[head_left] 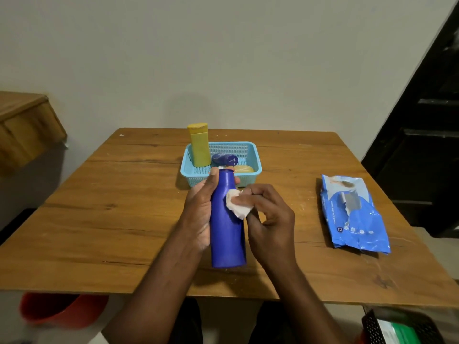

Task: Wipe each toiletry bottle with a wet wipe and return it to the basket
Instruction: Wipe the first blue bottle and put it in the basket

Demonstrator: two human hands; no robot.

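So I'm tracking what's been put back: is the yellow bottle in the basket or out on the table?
In. The yellow bottle stands upright in the left end of the light blue basket, its base below the rim.

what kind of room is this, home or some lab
Most likely a room in a home, not a lab: a scuffed wooden table against a plain painted wall, a small blue basket of toiletries, and a torn pack of wet wipes. Which room it is, I can't tell.

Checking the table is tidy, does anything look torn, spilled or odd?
The blue plastic wet-wipe pack on the wooden table looks raggedly torn open across its front. Small white specks dot the tabletop near it. Nothing looks spilled.
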